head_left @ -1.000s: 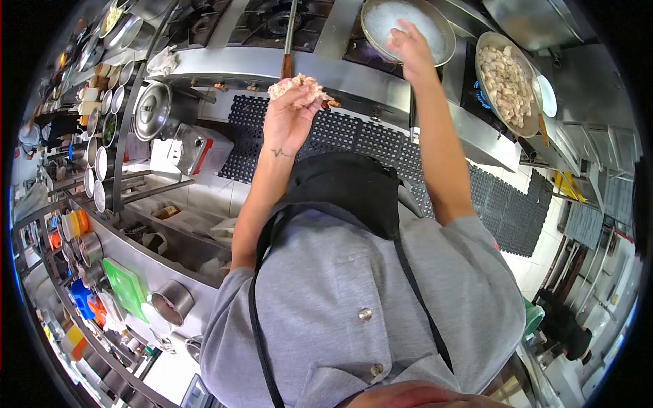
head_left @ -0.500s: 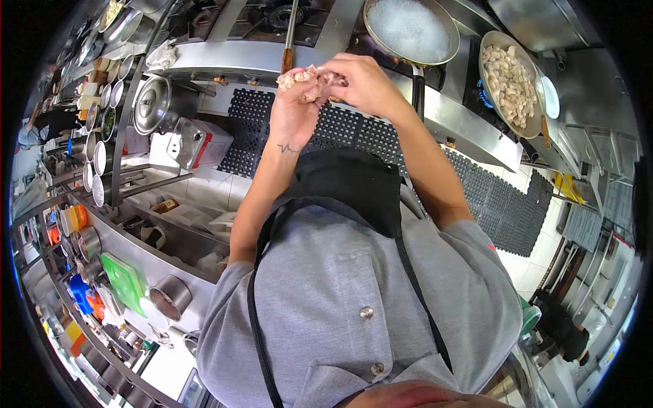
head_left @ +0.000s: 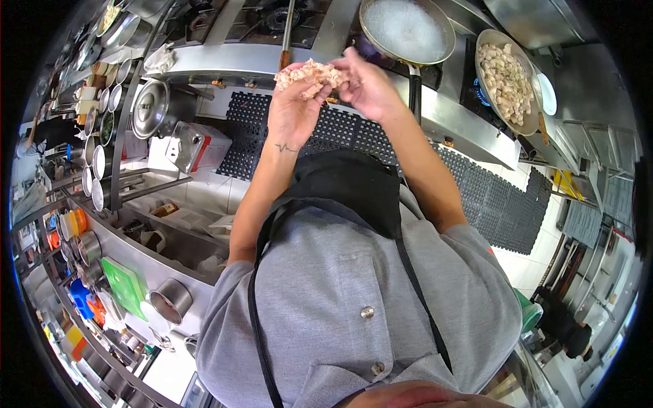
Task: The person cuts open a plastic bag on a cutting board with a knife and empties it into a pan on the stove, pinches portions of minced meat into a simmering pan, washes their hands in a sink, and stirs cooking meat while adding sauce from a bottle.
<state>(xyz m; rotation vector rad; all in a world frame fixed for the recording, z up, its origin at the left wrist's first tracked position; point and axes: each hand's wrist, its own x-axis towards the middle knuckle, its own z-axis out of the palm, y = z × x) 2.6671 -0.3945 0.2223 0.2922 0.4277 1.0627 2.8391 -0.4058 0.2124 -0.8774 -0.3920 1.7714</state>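
A clump of pale, minced-looking meat (head_left: 310,76) rests in my left hand (head_left: 294,112), whose fingers curl round it. My right hand (head_left: 371,88) is at the clump's right side, its fingertips against the meat and slightly blurred. Whether a piece is pinched between those fingers is hard to see. Beyond my right hand, a pan of frothy, whitish liquid (head_left: 407,30) sits on the stove. Farther right, a second pan holds pale meat chunks (head_left: 505,85) over a blue flame.
The stove's steel front edge (head_left: 231,64) runs across ahead of me. The frothy pan's black handle (head_left: 415,95) points toward me. At the left are a lidded steel pot (head_left: 153,109) and a counter with a green board (head_left: 124,289). Another person (head_left: 563,323) is at far right.
My right hand came from over the frothy pan to the meat in my left hand. Since half a second ago its fingers have shifted and lifted slightly. My left hand stays round the clump.
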